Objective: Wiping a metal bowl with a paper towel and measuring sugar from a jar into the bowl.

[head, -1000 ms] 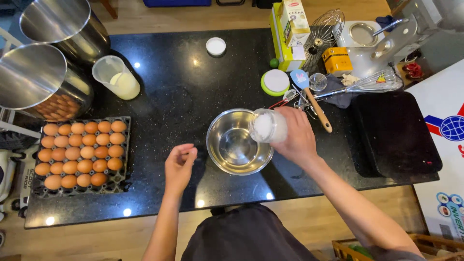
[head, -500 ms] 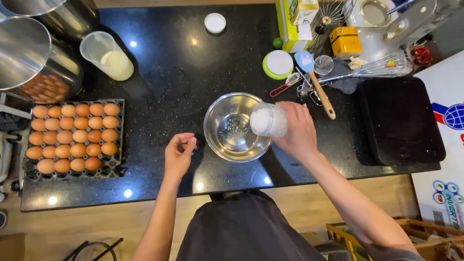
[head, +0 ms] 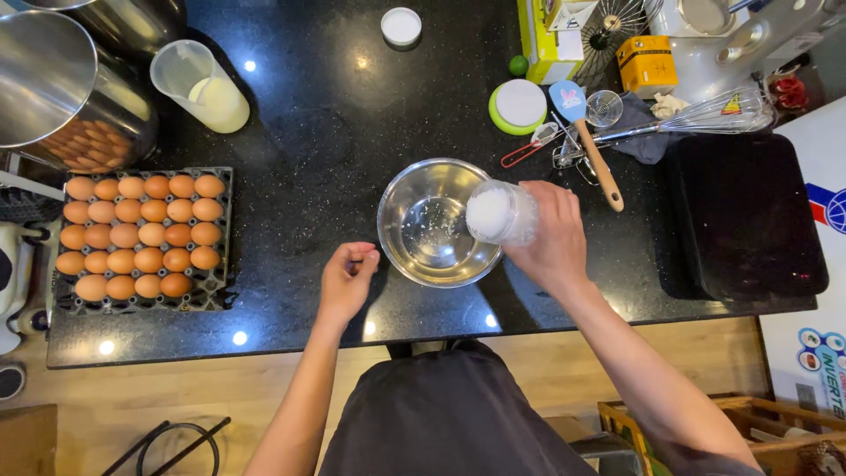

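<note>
On the black counter [head: 317,132], right-hand fingers [head: 551,198] clasp a tipped cup [head: 500,212] over the bowl [head: 436,222].

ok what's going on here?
A person stands at a black counter. Their right hand tips a clear jar of white grains over a steel bowl, which holds only a thin scatter of grains. Their left hand hovers beside the bowl, fingers pinched, holding nothing that shows. A tray of brown eggs lies to the left, and a spatula and a whisk lie behind the bowl.
</note>
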